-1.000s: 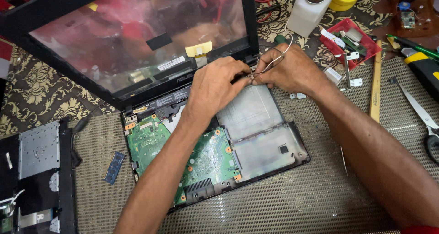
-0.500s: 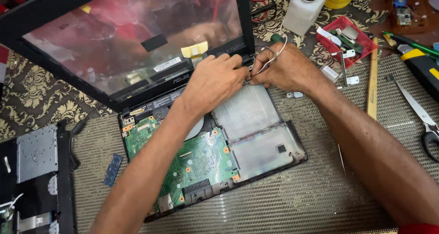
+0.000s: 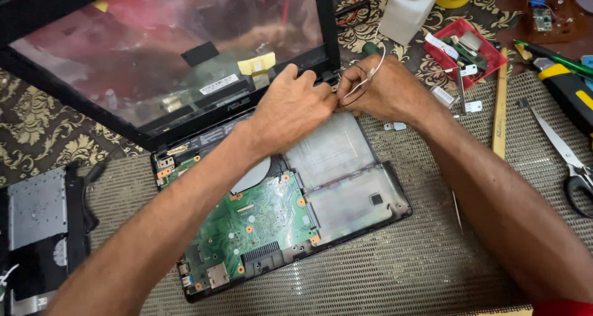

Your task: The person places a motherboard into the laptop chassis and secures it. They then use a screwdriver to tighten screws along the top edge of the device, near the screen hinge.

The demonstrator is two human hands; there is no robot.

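Both hands meet at the opened laptop's right hinge corner; left hand fingers pinch there; right hand grips thin wires; tugging hard could tear them.

Both hands at laptop hinge

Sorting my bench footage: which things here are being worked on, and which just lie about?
In hand: left hand and right hand pinch thin wires at the opened laptop hinge corner.
Lying about: scissors, red tray, white bottle, wooden stick.
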